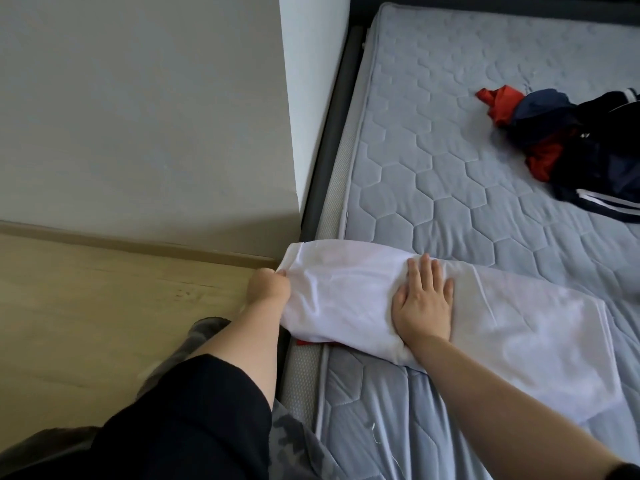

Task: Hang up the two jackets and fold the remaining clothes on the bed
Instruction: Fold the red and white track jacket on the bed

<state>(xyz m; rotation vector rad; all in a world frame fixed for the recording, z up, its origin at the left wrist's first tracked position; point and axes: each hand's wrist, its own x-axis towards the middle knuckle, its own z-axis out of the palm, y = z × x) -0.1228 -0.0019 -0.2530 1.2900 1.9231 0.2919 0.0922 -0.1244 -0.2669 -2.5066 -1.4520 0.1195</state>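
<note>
A white garment (346, 289) lies across the near left edge of the grey quilted mattress (450, 168), partly overhanging the bed's side. My left hand (268, 287) pinches its left end beyond the mattress edge. Flat on the cloth, fingers straight, my right hand (424, 301) presses its middle down. A bit of red fabric (308, 342) peeks out under the white garment. A crumpled navy, red and white-striped jacket (571, 143) lies at the right of the mattress.
The dark bed frame (329, 133) runs along the mattress's left side, against a white wall (138, 116). Wooden floor (104, 306) lies at the left. My leg in patterned trousers (194, 344) stands beside the bed.
</note>
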